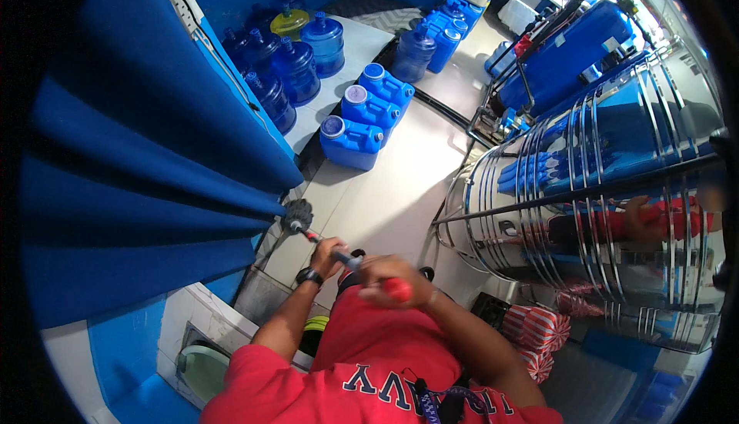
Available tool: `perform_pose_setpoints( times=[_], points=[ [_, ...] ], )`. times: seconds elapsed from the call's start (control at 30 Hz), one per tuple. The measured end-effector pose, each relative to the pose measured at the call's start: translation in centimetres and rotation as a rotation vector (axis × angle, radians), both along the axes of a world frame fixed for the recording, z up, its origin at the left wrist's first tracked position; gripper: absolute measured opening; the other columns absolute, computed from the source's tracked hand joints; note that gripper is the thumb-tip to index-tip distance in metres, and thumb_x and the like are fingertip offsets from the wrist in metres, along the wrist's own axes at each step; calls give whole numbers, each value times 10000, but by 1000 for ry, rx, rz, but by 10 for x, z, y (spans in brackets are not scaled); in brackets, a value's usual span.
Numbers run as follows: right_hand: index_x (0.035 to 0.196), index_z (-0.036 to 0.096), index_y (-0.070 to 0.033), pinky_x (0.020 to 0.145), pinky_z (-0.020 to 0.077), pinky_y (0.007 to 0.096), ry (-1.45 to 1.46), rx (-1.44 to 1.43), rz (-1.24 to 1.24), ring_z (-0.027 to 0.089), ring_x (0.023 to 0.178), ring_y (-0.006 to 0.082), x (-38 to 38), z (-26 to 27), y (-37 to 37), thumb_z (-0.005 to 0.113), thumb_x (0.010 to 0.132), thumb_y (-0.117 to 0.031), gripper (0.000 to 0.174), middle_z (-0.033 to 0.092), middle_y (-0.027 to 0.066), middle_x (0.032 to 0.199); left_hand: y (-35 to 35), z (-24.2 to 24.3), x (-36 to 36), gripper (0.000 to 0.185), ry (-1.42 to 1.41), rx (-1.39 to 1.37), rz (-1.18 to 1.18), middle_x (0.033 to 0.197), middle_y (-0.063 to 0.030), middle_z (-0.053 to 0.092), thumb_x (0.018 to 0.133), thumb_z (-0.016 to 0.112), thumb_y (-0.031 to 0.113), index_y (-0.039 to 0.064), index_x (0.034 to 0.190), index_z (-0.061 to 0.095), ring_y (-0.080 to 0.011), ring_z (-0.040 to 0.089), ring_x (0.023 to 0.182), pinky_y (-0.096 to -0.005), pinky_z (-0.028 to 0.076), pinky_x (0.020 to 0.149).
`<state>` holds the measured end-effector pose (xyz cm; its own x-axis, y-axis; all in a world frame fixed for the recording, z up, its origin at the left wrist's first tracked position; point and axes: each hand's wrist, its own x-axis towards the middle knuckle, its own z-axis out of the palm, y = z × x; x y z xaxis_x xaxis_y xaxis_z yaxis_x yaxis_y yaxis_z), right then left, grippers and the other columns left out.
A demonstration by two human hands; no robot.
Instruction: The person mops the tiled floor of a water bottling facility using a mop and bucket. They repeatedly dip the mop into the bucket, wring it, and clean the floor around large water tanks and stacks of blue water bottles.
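Note:
My left hand, with a black watch at its wrist, grips the lower shaft of a mop. Higher on the same handle, close to the red end grip, my right hand is closed and somewhat blurred. The grey mop head rests on the pale tiled floor, right beside the foot of the blue curtain. Part of my shoes is hidden behind my hands and the mop.
Blue jerrycans stand in a row ahead. Round water bottles crowd a raised tiled platform. At right are a shiny steel tank, a blue cylinder and black pipes. Red-striped bundles lie lower right.

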<state>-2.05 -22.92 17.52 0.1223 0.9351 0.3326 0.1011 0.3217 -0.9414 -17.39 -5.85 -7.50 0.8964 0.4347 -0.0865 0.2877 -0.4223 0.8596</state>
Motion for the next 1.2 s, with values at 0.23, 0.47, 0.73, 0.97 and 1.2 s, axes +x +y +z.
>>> perform_pose_setpoints(
  times=[0.23, 0.47, 0.73, 0.97, 1.2],
  points=[
    [898, 577, -63, 821, 465, 467, 23, -26, 295, 630, 855, 379, -63, -20, 56, 758, 788, -176, 240, 643, 139, 863, 3, -4, -107, 266, -145, -12, 328, 814, -162, 707, 905, 709, 271, 5, 901, 700, -316, 694, 746, -405, 537, 723],
    [769, 552, -53, 836, 438, 443, 123, -4, 198, 569, 775, 329, -31, -15, 13, 723, 885, -120, 218, 587, 121, 756, -27, -24, -98, 195, -357, -63, 259, 842, -135, 724, 875, 724, 209, 18, 914, 711, -319, 703, 765, -399, 547, 746],
    [721, 523, -38, 659, 436, 402, 17, -141, -161, 563, 687, 290, 74, 53, -138, 719, 899, -69, 267, 568, 114, 707, -130, 19, 85, 88, -136, 108, 69, 877, -123, 715, 878, 671, 76, 73, 946, 726, -319, 678, 868, -421, 528, 804],
    [746, 575, -38, 681, 462, 385, -92, -217, -745, 590, 705, 287, 98, 66, -217, 698, 894, -14, 194, 588, 111, 731, -219, 21, 241, 179, -230, 160, -350, 1057, -146, 671, 876, 702, 114, 130, 1054, 711, -339, 635, 1050, -469, 515, 924],
    [814, 582, -37, 761, 475, 423, -399, -215, -878, 591, 763, 327, 123, -29, -209, 723, 876, -16, 155, 618, 133, 823, -231, 19, 359, 861, 503, 357, -414, 1331, -238, 543, 798, 802, 636, 103, 1413, 520, -441, 581, 1249, -553, 520, 1017]
  ],
)
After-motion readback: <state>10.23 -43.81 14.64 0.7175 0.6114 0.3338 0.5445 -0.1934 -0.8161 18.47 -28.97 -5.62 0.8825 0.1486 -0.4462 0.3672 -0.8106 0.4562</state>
